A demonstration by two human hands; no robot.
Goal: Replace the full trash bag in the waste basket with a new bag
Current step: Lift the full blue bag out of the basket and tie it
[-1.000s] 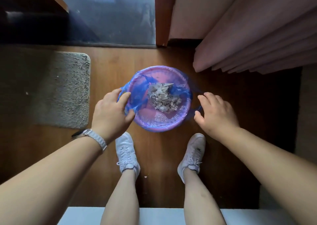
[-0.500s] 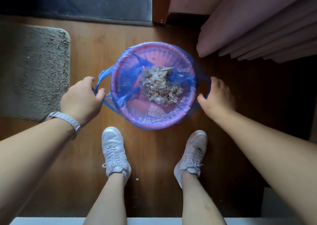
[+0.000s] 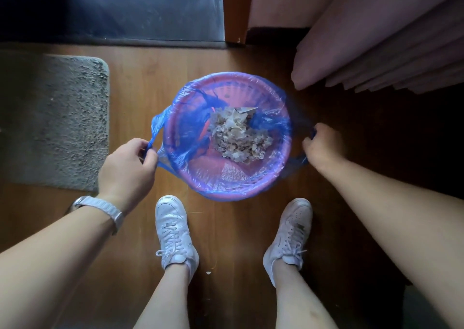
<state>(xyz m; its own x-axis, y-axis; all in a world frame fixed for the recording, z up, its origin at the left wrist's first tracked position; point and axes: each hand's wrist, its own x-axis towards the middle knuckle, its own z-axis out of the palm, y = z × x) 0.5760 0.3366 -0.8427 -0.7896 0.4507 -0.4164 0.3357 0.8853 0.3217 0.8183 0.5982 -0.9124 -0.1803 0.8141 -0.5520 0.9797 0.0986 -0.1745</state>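
A round pink waste basket (image 3: 233, 84) stands on the wooden floor, lined with a blue trash bag (image 3: 185, 138) folded over its rim. Crumpled paper trash (image 3: 238, 135) lies inside the bag. My left hand (image 3: 128, 163) is at the basket's left side and pinches the bag's left handle loop. On the right side, my right hand (image 3: 324, 145) grips the bag's right handle. Both handles are pulled a little outward from the rim.
A grey shaggy mat (image 3: 52, 120) lies on the floor to the left. Pink curtain folds (image 3: 376, 52) hang at the upper right. A dark glass door (image 3: 125, 10) and a wooden frame post (image 3: 234, 10) are behind the basket. My two white sneakers (image 3: 173, 230) stand just in front.
Both hands moved from above the rim to the basket's sides and took hold of the bag's handles, pulling them outward. The view came closer to the basket.
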